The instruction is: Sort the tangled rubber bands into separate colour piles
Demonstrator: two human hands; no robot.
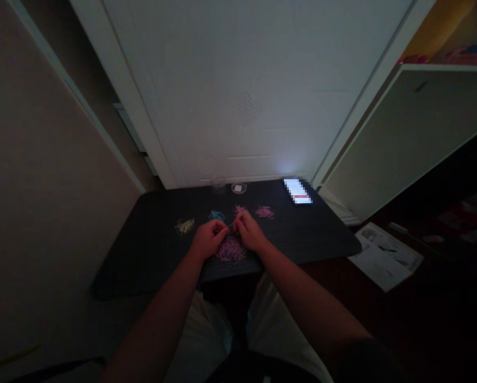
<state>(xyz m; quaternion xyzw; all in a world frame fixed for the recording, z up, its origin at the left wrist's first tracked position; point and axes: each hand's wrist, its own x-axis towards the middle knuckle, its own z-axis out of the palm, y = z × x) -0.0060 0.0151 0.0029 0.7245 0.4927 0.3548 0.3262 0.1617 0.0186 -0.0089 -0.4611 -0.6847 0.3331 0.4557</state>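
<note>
My left hand is closed in a pinch above the near part of the dark table. My right hand, also pinched, is close beside it. A thin pale stick spans the small gap between the fingertips of both hands; its exact colour is hard to tell. Just below the hands lies a mixed pile of pink and purple little sticks. Beyond them sit smaller heaps: blue sticks, pink sticks partly hidden by my right hand, and more pink sticks. Pale yellow sticks lie to the left.
The dark table stands against a white panel with heart patterns. At its back edge are a clear container and a round clear lid bearing a white square. A lit phone lies back right. Papers lie lower right.
</note>
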